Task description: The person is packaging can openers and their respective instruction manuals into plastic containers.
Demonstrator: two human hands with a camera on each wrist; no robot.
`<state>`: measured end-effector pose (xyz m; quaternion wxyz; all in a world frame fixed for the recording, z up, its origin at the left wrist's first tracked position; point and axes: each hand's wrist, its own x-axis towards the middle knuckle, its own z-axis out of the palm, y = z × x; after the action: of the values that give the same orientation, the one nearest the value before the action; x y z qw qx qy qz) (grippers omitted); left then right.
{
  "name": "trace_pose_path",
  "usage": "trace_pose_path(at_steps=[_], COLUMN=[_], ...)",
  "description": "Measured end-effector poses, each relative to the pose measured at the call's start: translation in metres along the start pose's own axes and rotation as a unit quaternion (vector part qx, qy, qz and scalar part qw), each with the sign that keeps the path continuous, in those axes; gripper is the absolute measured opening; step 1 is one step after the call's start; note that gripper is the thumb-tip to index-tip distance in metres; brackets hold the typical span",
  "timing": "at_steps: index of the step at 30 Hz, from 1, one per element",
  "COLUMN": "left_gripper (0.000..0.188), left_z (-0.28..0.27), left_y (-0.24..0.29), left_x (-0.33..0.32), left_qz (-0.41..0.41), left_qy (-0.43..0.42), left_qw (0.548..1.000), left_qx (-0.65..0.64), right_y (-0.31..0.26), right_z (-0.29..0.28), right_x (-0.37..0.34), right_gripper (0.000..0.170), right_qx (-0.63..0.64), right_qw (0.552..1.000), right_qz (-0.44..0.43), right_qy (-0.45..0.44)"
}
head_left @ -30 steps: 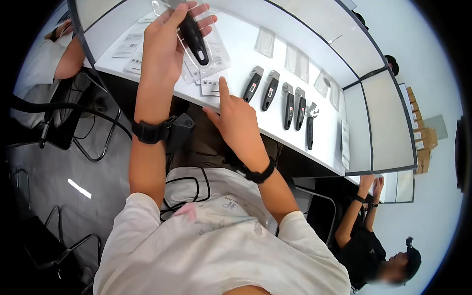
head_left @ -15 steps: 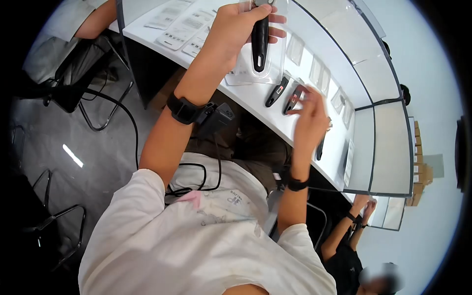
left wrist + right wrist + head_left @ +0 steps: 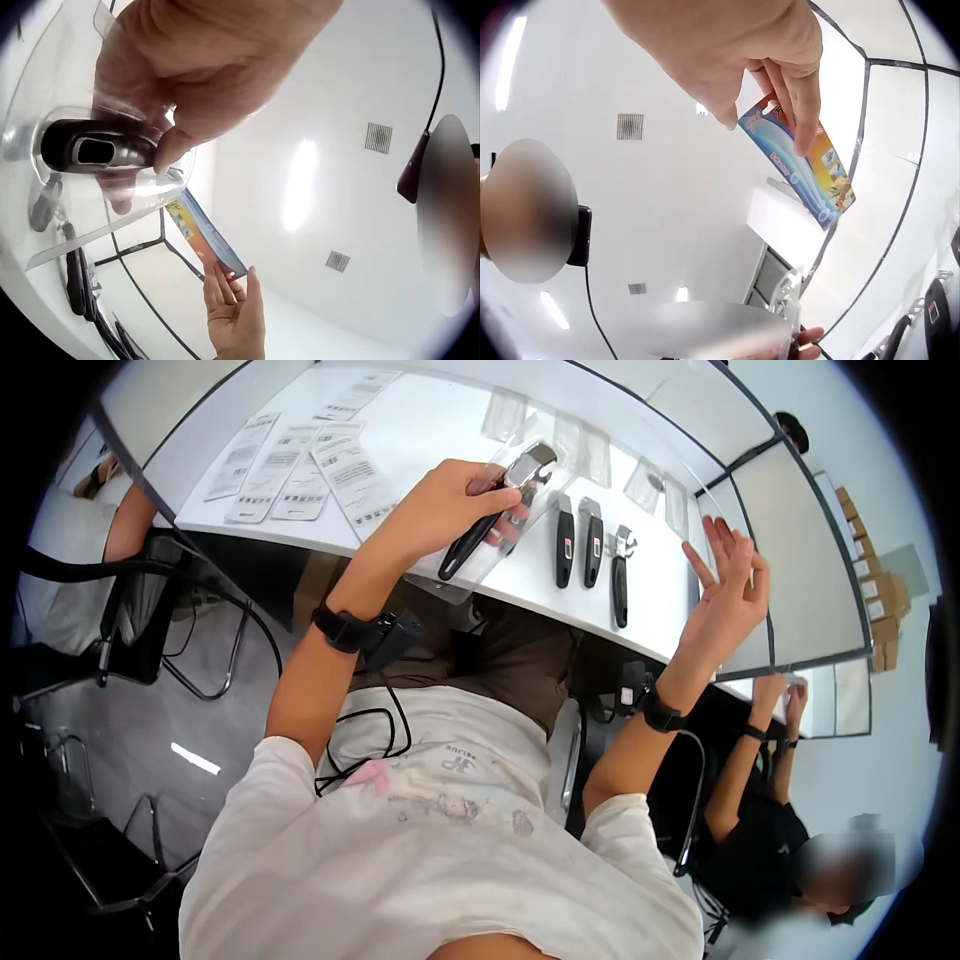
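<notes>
In the head view my left hand [image 3: 450, 510] grips a black-handled tool with a metal head [image 3: 530, 464], together with a clear plastic shell. The left wrist view shows the handle end [image 3: 71, 146] inside the plastic, thumb against it. My right hand [image 3: 728, 595] is raised at the table's right side. In the right wrist view its fingers [image 3: 806, 112] hold a blue and orange printed card [image 3: 799, 176], which also shows in the left wrist view [image 3: 202, 232]. Several similar tools [image 3: 565, 545] lie on the white table, one partly hidden behind the held plastic.
Printed white cards [image 3: 285, 470] lie at the table's left. Clear plastic shells [image 3: 580, 452] lie along its back. White panels with dark edges [image 3: 800, 560] stand around the table. Another person [image 3: 745, 830] sits at the right, and part of one shows at the left.
My left hand has come down with the tool and plastic. My right hand has moved right and up from over the table's front, passing across the tools. The head view has shifted.
</notes>
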<state>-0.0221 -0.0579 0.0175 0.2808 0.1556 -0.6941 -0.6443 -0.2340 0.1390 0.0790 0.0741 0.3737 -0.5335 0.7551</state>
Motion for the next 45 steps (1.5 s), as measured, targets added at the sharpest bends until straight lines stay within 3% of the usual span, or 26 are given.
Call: trace_pose_path(at_steps=[3,5,13,15,23,26,30,35,39,41,45], left_gripper=[0.035,0.034,0.034,0.034,0.037,0.036,0.035,0.047,0.05,0.046,0.043], left_z=[0.004,0.001,-0.017,-0.02,-0.022,-0.02,-0.024,-0.022,-0.015,-0.012,-0.007], left_y=[0.007,0.013,0.028,0.033,0.038,0.04,0.036,0.036,0.034,0.032,0.031], left_x=[-0.004,-0.008,-0.022,-0.026,-0.034,-0.037,-0.034,-0.034,-0.033,-0.032,-0.03], left_qz=[-0.015,-0.005,0.0,0.004,-0.015,-0.063,-0.057,-0.052,-0.032,-0.039,-0.027], left_qy=[-0.046,-0.058,-0.04,-0.087,-0.171,-0.152,-0.161,-0.177,-0.167,-0.142,-0.137], left_qw=[0.998,0.996,0.994,0.986,0.979,0.981,0.98,0.975,0.971,0.976,0.965], left_qx=[0.036,0.068,0.101,0.142,0.113,0.099,0.103,0.123,0.167,0.161,0.22], right_y=[-0.008,-0.008,-0.019,-0.015,-0.009,-0.015,-0.009,-0.006,-0.015,-0.023,-0.023], right_z=[-0.009,-0.018,-0.034,-0.037,-0.049,-0.047,-0.053,-0.057,-0.061,-0.061,-0.061], right_x=[0.004,0.006,0.011,0.009,0.013,0.014,0.017,0.017,0.014,0.013,0.013], right_gripper=[0.023,0.022,0.042,0.044,0.04,0.037,0.036,0.034,0.036,0.038,0.04], right_qx=[0.057,-0.066,-0.021,-0.033,-0.105,-0.103,-0.112,-0.141,-0.187,-0.286,-0.271], right_qw=[0.998,0.997,0.994,0.993,0.983,0.989,0.984,0.974,0.969,0.946,0.949], right_qz=[0.007,0.009,-0.019,-0.032,-0.09,-0.078,-0.095,-0.148,-0.137,-0.129,-0.125], right_qy=[0.017,-0.04,-0.105,-0.107,-0.12,-0.077,-0.103,-0.103,-0.09,-0.083,-0.102])
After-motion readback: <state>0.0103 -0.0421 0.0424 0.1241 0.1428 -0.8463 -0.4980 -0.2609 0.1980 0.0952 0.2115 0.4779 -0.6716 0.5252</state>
